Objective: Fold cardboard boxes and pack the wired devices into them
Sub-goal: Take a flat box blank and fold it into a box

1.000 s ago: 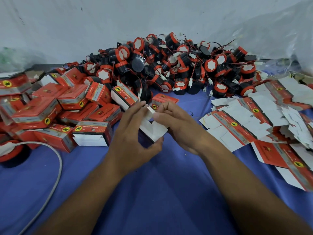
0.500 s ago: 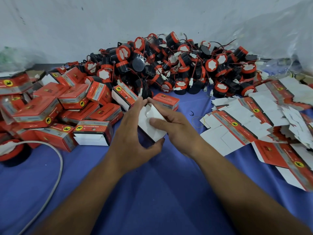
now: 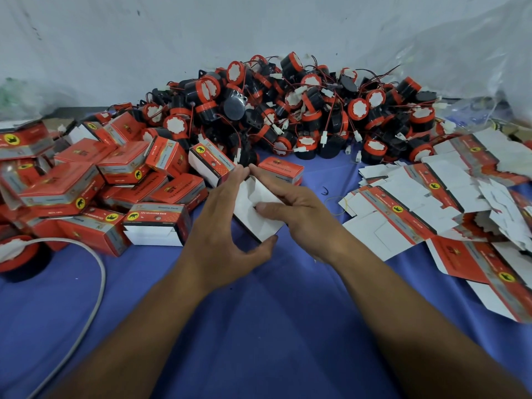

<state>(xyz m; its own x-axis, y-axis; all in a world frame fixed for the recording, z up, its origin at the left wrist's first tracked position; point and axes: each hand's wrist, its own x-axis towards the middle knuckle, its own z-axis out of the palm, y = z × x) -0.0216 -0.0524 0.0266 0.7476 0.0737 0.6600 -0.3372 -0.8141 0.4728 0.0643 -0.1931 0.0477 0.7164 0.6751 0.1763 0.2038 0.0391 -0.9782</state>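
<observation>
Both hands hold a small cardboard box (image 3: 253,214) just above the blue table, its white end flaps facing me. My left hand (image 3: 227,226) grips its left side, fingers along the top and thumb under the lower corner. My right hand (image 3: 299,217) grips the right side, with its thumb pressing on a white flap. A big heap of black-and-red wired devices (image 3: 288,110) lies behind the hands against the wall. Whether a device is inside the held box is hidden.
Several folded red boxes (image 3: 86,185) are piled at the left. Flat unfolded box blanks (image 3: 431,205) are spread at the right. A grey cable (image 3: 95,283) curves across the blue cloth (image 3: 230,341) at lower left, by a red-and-black roll (image 3: 20,257).
The box has turned its white flap end toward me and the flaps have been pressed flatter. My right thumb has moved onto the flap and my left fingers have stretched along the top.
</observation>
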